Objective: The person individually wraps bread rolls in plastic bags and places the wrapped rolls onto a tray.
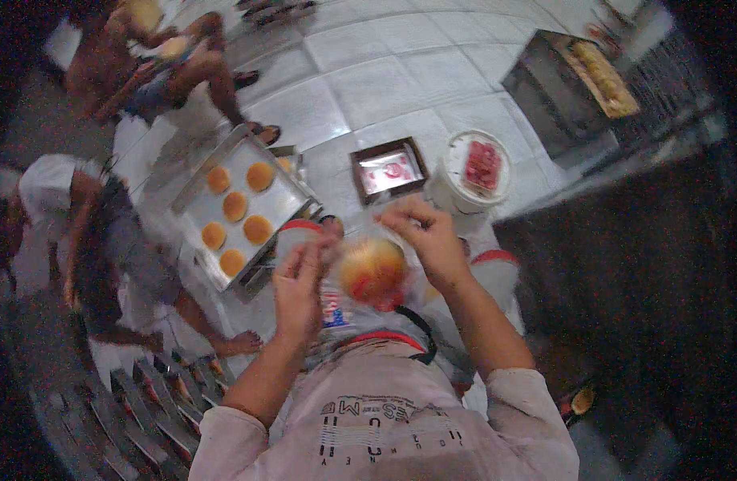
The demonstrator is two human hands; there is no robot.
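Observation:
A round golden bun (371,270) hangs blurred in front of my lap, in what looks like a clear plastic bag (388,300) with red print. My left hand (301,276), on the bag's left side, has thumb and fingertips pinched together at its upper edge. Above the bun and to its right, my right hand (421,237) pinches the bag's other upper side; motion blur hides the exact grip. To the left of my left hand, several golden buns (235,206) lie spaced apart on a metal baking tray (272,201).
Beyond my hands, a dark box (359,174) holds red-printed clear packaging (392,171). A white bucket (465,201) beside it bears a red item (483,165). One person (158,66) sits at upper left, another (122,240) at left. A dark cabinet (552,90) stands at upper right.

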